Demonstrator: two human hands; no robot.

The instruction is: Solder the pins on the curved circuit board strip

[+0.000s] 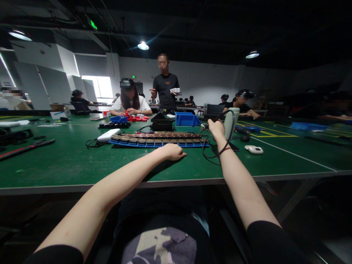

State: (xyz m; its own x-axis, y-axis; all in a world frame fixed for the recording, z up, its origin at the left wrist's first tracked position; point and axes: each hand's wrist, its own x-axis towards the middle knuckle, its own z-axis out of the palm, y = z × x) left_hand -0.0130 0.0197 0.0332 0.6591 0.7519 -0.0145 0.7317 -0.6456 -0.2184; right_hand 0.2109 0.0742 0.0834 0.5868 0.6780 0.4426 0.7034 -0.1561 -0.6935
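My left hand rests low on the green table, its fingers curled in. Whatever those fingers may hold is hidden. Just beyond it lies a long blue rack filled with rows of brown and tan strips whose kind I cannot make out. My right hand is raised past the rack's right end and closed around a dark corded object, mostly covered by the fingers. A black cable loops beside that wrist. Close to the right hand stands a pale green, cup-like container.
A blue bin and a black box-shaped device stand behind the rack. A white corded device sits left, a small white case right. Across the table, a seated person handles red parts; another person stands.
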